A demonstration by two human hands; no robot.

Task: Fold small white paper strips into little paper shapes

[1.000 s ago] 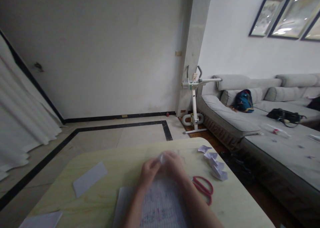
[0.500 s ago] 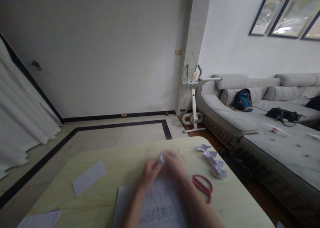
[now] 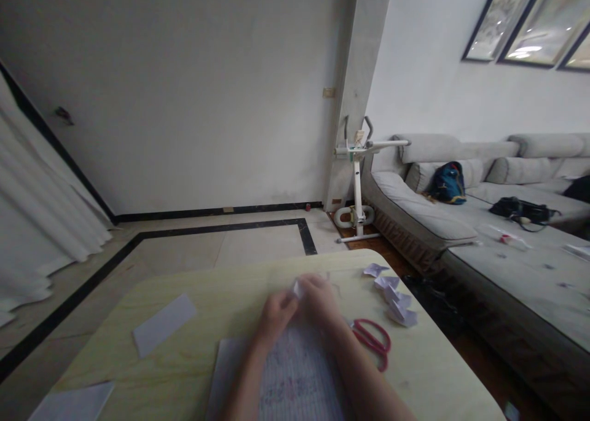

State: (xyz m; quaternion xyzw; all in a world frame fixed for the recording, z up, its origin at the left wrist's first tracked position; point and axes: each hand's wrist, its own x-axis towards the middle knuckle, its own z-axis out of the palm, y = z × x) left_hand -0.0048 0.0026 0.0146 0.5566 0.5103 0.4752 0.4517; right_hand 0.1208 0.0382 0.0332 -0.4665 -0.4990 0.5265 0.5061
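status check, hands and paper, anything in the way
Left hand, right hand together holding small white paper. Exact folds unclear, blurred. Scissors off to the right, not blocking.

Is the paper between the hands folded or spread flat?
Folded: the paper forms a small white peak between left hand and right hand; individual folds are blurred.

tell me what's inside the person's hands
A small white paper piece, its peaked part showing between the left hand and right hand. The fingers cover the rest, so its full shape cannot be seen.
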